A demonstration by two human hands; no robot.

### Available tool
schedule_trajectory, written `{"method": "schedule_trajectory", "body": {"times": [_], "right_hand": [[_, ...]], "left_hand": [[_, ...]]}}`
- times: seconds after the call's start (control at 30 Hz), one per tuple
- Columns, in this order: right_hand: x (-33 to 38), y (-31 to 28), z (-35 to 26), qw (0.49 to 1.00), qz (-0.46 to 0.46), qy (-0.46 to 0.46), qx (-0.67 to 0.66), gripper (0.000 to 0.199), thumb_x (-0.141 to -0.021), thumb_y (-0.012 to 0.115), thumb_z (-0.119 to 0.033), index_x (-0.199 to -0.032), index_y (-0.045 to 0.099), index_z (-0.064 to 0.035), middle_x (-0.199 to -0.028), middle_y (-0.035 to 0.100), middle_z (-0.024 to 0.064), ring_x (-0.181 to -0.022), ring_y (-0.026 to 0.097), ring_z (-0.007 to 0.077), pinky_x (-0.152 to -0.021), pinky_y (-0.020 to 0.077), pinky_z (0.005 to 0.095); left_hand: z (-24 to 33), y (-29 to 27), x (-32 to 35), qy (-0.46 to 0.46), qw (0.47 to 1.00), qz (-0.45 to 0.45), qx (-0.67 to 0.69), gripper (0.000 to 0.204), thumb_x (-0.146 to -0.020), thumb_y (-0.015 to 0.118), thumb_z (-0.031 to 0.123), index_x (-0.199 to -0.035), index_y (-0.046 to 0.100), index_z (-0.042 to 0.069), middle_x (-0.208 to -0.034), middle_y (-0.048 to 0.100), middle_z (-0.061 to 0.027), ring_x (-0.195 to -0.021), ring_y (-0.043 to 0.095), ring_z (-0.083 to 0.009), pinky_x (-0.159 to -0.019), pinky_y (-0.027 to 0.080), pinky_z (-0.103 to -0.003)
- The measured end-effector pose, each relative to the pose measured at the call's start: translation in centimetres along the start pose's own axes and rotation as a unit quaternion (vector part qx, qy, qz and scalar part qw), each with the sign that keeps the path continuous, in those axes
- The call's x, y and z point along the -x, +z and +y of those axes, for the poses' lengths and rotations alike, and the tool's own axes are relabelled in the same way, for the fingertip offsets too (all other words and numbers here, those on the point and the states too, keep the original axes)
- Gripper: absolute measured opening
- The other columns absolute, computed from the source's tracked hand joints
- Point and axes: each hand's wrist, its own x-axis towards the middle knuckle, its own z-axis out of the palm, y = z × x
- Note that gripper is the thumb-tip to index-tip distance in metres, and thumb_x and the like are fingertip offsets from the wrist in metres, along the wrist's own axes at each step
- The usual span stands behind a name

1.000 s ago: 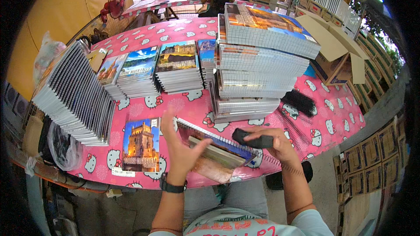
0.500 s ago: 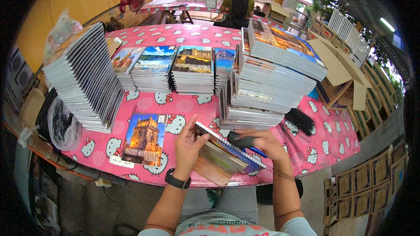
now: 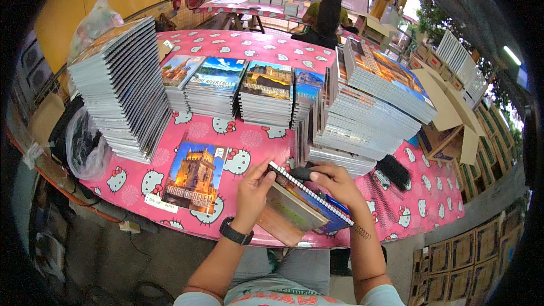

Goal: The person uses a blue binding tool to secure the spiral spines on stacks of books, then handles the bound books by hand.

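Observation:
My left hand [image 3: 255,190] grips the upper end of a spiral notebook [image 3: 327,215], tilted with its punched white spine edge up. From the spine's near end a loose length of dark wire coil [image 3: 362,232] sticks out. The fingers of my right hand [image 3: 338,184] close on a small dark object [image 3: 303,173] at the spine; its kind is unclear. Partly behind my right hand and forearm lies something blue [image 3: 335,201]. Flat to the left is a spiral notebook with a tower cover [image 3: 195,175].
A tall notebook stack [image 3: 122,93] stands at left, another [image 3: 368,113] at right, with lower stacks [image 3: 263,93] between. Black coils [image 3: 394,173] lie right on the pink tablecloth [image 3: 272,147]. An open carton [image 3: 447,119] is beyond. A person [image 3: 328,14] sits at the far table.
My right hand has moved up and left along the spine with the dark object. The left hand keeps its grip. The whole view has shifted slightly.

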Motion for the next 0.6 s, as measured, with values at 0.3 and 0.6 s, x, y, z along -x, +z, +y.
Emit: {"method": "schedule_trajectory", "body": {"times": [0.3,0.6], "right_hand": [[-0.4,0.4,0.3,0.980,-0.038,-0.022,-0.195,0.044,-0.087,0.057,-0.034,-0.112,0.059,0.0018,-0.112,0.060,0.0164,-0.110,0.052,0.0273,-0.095,0.0376,0.0347],[6.4,-2.8,7.7,0.911,-0.006,0.000,0.412,0.040,-0.076,0.066,-0.027,-0.112,0.062,-0.0089,-0.129,0.047,0.0223,-0.121,0.039,0.0396,-0.101,0.0343,0.0429]], "left_hand": [[-0.4,-0.3,-0.5,0.040,0.998,-0.011,-0.050,0.033,-0.088,0.057,0.007,-0.120,0.056,0.001,-0.099,0.055,-0.0023,-0.092,0.050,-0.0096,-0.082,0.039,-0.022],[3.1,1.6,-0.4,0.103,0.989,-0.108,-0.023,0.024,-0.082,0.061,0.004,-0.106,0.065,0.004,-0.094,0.063,-0.0080,-0.088,0.058,-0.0174,-0.078,0.045,-0.029]]}}
